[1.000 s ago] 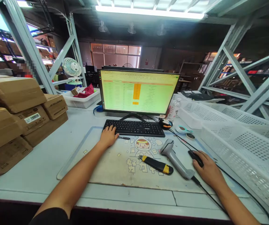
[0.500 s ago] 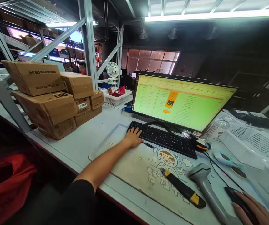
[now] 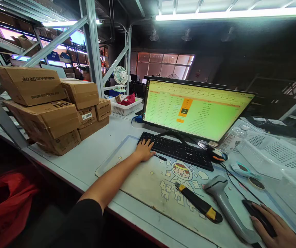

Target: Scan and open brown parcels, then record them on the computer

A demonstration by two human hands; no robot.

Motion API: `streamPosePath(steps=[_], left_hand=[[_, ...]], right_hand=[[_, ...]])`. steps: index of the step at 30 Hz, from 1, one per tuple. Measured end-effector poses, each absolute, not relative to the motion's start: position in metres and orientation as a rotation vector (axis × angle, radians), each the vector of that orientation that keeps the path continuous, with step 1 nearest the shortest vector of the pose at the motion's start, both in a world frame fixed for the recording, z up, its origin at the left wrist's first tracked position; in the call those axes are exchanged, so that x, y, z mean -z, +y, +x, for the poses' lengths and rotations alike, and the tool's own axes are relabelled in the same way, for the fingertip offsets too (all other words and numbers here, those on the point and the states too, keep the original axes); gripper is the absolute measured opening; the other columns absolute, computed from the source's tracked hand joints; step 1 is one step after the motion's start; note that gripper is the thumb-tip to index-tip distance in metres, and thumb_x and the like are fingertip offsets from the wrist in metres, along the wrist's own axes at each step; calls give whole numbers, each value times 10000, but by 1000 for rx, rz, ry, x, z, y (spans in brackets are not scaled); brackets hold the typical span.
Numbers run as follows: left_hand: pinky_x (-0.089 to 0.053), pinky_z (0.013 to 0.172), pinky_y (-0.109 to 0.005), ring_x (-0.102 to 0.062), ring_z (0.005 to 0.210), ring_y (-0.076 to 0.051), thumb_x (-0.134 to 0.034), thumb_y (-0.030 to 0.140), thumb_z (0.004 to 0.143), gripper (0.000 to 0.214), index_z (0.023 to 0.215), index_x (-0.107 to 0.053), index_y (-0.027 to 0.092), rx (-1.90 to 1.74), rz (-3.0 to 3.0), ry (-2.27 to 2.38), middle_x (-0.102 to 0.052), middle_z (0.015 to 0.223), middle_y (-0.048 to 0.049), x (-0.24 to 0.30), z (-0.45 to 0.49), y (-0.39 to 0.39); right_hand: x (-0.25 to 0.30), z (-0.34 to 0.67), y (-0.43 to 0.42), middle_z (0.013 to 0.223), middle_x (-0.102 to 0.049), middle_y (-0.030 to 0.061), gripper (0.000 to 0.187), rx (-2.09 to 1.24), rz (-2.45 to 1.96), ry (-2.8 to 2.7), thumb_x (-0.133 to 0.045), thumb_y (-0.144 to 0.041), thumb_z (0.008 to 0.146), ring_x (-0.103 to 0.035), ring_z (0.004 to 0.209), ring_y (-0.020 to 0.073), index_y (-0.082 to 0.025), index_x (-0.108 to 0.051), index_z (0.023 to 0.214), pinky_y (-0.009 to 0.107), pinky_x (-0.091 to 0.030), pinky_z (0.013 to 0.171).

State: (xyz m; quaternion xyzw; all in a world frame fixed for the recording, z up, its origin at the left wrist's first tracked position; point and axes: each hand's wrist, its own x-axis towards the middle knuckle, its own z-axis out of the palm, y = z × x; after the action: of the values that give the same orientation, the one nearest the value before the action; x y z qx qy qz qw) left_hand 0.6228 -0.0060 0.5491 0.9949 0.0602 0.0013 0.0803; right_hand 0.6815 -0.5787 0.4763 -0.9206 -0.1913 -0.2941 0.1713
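Observation:
My left hand (image 3: 144,150) rests with spread fingers on the left end of a black keyboard (image 3: 181,151). At the lower right, my right hand (image 3: 277,225) is wrapped round a black computer mouse (image 3: 259,215). Between the hands, a black and yellow utility knife (image 3: 198,201) lies on a printed desk mat (image 3: 143,186). A grey barcode scanner (image 3: 228,206) lies between the knife and the mouse. Just below the keyboard is a black pen (image 3: 160,157), close to my left fingers. Behind the keyboard stands a monitor (image 3: 204,113) showing a yellow-green spreadsheet with orange cells.
Brown cardboard boxes (image 3: 44,120) are stacked on the left of the table, beside a metal rack post (image 3: 93,51). A white basket (image 3: 126,108) and a small fan (image 3: 120,75) stand behind. White perforated baskets (image 3: 272,148) and a tape roll (image 3: 256,183) are on the right.
The view has shifted slightly, so the desk items appear a little further left. My left hand stays on the keyboard and my right hand on the mouse.

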Motion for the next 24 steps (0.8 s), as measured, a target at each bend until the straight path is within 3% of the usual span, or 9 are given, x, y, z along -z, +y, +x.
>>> streamPosePath(steps=[4, 10, 24], left_hand=[[-197, 1334, -512, -201, 1658, -381, -350, 609, 1075, 766, 1726, -305, 208, -9, 2974, 169, -192, 1808, -99, -544, 626, -4], [-230, 1317, -525, -230, 1649, -389, -358, 596, 1075, 748, 1723, -309, 225, -22, 2996, 175, -206, 1803, -97, -539, 629, -2], [-248, 1309, -505, -245, 1643, -392, -352, 575, 1084, 737, 1719, -322, 200, -15, 3052, 183, -226, 1799, -107, -541, 626, -4]], right_hand=[[-494, 663, -563, 1289, -744, 171, 463, 680, -2579, -364, -534, -674, 812, -744, 1127, 438, -385, -744, 1106, 646, -622, 942], [-502, 650, -557, 1321, -749, 133, 559, 697, -2726, -311, -486, -601, 859, -744, 1138, 365, -250, -735, 1216, 549, -622, 986], [-490, 650, -562, 1347, -725, 131, 523, 746, -2784, -320, -426, -501, 944, -702, 1230, 330, -215, -690, 1294, 531, -554, 1110]])
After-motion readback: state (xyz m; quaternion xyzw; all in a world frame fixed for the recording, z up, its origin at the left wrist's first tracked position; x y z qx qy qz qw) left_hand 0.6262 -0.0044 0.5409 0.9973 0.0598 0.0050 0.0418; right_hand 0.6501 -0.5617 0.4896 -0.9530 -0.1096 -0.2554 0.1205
